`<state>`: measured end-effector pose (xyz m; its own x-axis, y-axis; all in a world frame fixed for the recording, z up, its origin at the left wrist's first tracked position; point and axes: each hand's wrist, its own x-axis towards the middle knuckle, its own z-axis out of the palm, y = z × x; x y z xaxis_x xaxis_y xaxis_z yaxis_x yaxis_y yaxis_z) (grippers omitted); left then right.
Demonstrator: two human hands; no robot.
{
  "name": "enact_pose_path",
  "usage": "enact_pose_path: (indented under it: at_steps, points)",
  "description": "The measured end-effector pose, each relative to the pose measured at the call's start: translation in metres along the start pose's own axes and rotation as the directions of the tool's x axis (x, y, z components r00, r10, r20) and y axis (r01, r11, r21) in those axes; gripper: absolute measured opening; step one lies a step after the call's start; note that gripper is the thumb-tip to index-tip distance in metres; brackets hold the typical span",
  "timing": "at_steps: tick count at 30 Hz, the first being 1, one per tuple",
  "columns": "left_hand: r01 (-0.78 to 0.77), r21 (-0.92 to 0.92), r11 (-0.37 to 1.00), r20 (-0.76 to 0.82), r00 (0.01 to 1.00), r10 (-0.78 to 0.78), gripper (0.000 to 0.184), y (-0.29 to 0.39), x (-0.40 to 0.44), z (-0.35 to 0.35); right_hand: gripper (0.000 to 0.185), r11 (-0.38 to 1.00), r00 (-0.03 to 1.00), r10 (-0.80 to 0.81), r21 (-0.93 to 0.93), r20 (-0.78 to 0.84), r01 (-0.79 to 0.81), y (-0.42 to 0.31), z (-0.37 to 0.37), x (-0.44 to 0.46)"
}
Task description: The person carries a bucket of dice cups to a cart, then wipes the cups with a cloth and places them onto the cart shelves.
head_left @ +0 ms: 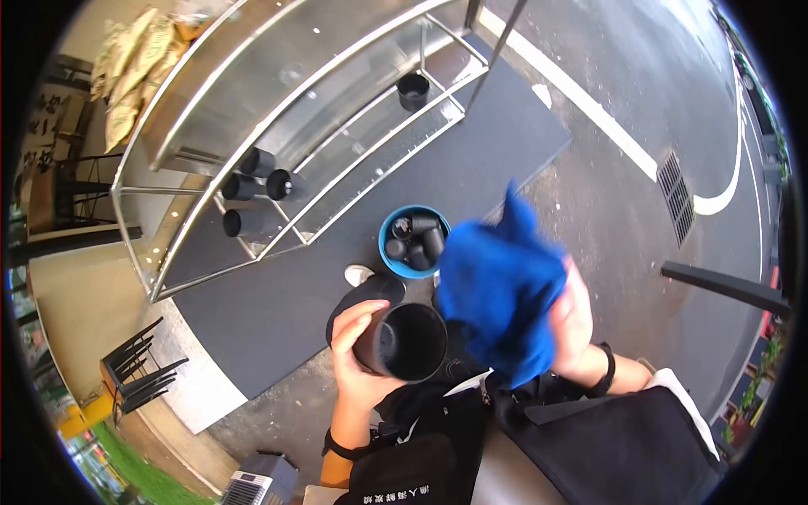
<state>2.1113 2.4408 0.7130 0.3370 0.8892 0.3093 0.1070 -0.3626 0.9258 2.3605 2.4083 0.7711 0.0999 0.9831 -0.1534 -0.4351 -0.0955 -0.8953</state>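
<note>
Left hand (353, 358) is gripping a black cup (412, 341); right hand (574, 320) is bunching a blue cloth (501, 286).
Cup is tilting mouth toward camera, beside the cloth; contact unclear. Likely feeling light, stiff, slick if wet; mid-wall wrap should be holding best. Cloth is draping soft, probably forgiving any grip.

We are seeing bright blue on the cloth (501, 290) and black on the held cup (404, 341). The bucket (412, 273) is showing us a blue rim around black cups (433, 243). We are noticing silvery metal on the rack (244, 101), a dark grey mat (497, 126), white lines (581, 104) marking the grey road (606, 42), and white characters patterning the black apron (400, 467).
</note>
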Motion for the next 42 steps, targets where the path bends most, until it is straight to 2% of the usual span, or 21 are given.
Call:
enact_pose_path:
  at_steps: [1,2,4,6,8,12,14,16,17,18,20,21,22,23,27,30,34,36,38,41,42]
  points:
    - [-0.022,0.073,0.997,0.019,1.000,0.021,0.103,-0.001,-0.007,-0.004,0.066,0.905,0.969,-0.085,-0.389,0.232,0.173,-0.016,0.006,-0.003]
    - [-0.037,0.134,0.990,-0.008,0.999,0.038,0.092,0.013,-0.003,-0.001,0.059,0.638,0.886,-0.071,-0.662,0.458,0.393,-0.028,0.010,-0.006]
    - [-0.159,0.396,0.904,0.131,0.985,0.116,0.081,0.044,0.011,-0.005,0.046,0.484,0.886,0.046,-0.786,0.462,0.385,-0.021,0.035,-0.024]
    - [-0.158,0.420,0.894,0.159,0.982,0.099,0.084,0.052,0.006,-0.002,0.045,0.487,0.890,0.023,-0.782,0.455,0.388,0.001,0.029,-0.034]
    - [-0.194,0.369,0.909,0.238,0.965,0.110,0.084,0.068,0.007,-0.003,0.047,0.600,0.777,0.154,-0.682,0.611,0.418,-0.008,0.021,-0.031]
    - [-0.215,0.372,0.903,0.389,0.919,0.059,0.089,0.092,0.010,-0.006,0.045,0.657,0.651,0.103,-0.543,0.752,0.523,0.005,0.021,-0.037]
    - [-0.180,0.301,0.936,0.383,0.922,0.054,0.092,0.094,0.006,-0.013,0.042,0.628,0.663,0.124,-0.576,0.738,0.523,0.005,0.026,-0.041]
    - [-0.093,0.166,0.982,0.333,0.942,0.033,0.096,0.098,0.003,-0.021,0.040,0.606,0.687,0.049,-0.568,0.725,0.556,0.002,0.032,-0.045]
    - [-0.082,0.124,0.989,0.318,0.947,0.039,0.112,0.098,0.001,-0.030,0.038,0.596,0.697,0.011,-0.565,0.717,0.571,0.000,0.034,-0.045]
    - [0.104,-0.129,0.986,0.193,0.978,-0.077,0.101,0.098,-0.008,-0.030,0.037,0.543,0.673,-0.058,-0.542,0.737,0.641,-0.002,0.038,-0.044]
    - [0.245,-0.542,0.804,0.035,0.962,-0.270,0.090,0.104,-0.008,-0.024,0.035,0.428,0.602,-0.187,-0.487,0.777,0.762,-0.003,0.045,-0.043]
    - [0.288,-0.481,0.828,0.012,0.946,-0.323,0.079,0.104,-0.008,-0.017,0.035,0.375,0.578,-0.166,-0.491,0.799,0.786,-0.001,0.049,-0.044]
    - [0.359,-0.531,0.768,0.044,0.916,-0.398,0.065,0.104,-0.011,-0.010,0.035,0.323,0.554,-0.142,-0.490,0.821,0.809,0.001,0.052,-0.046]
    - [0.352,-0.536,0.767,-0.042,0.897,-0.441,0.059,0.103,-0.012,-0.007,0.035,0.266,0.525,-0.118,-0.483,0.843,0.834,0.003,0.056,-0.046]
    - [0.237,-0.506,0.829,-0.272,0.869,-0.414,0.057,0.103,-0.013,-0.002,0.037,0.355,0.587,-0.117,-0.518,0.801,0.778,0.010,0.069,-0.045]
    - [0.081,-0.511,0.856,-0.305,0.914,-0.269,0.059,0.100,-0.013,-0.005,0.037,0.415,0.602,-0.162,-0.499,0.782,0.761,0.010,0.076,-0.049]
    - [-0.070,-0.351,0.934,-0.295,0.955,-0.039,0.064,0.104,-0.007,-0.010,0.037,0.584,0.653,-0.190,-0.450,0.733,0.676,0.007,0.077,-0.057]
    - [-0.188,-0.230,0.955,-0.243,0.961,0.131,0.064,0.100,-0.005,-0.016,0.037,0.711,0.694,-0.122,-0.425,0.710,0.560,0.007,0.072,-0.061]
    - [-0.239,-0.188,0.953,-0.194,0.960,0.202,0.065,0.104,-0.003,-0.019,0.038,0.837,0.718,-0.009,-0.388,0.696,0.386,0.006,0.065,-0.066]
    - [-0.293,-0.163,0.942,-0.103,0.955,0.279,0.065,0.105,0.002,-0.021,0.041,0.921,0.701,0.109,-0.337,0.704,0.195,-0.010,0.053,-0.065]
    - [-0.290,-0.175,0.941,-0.082,0.956,0.280,0.066,0.105,0.004,-0.019,0.044,0.954,0.710,0.161,-0.292,0.686,0.066,-0.011,0.046,-0.067]
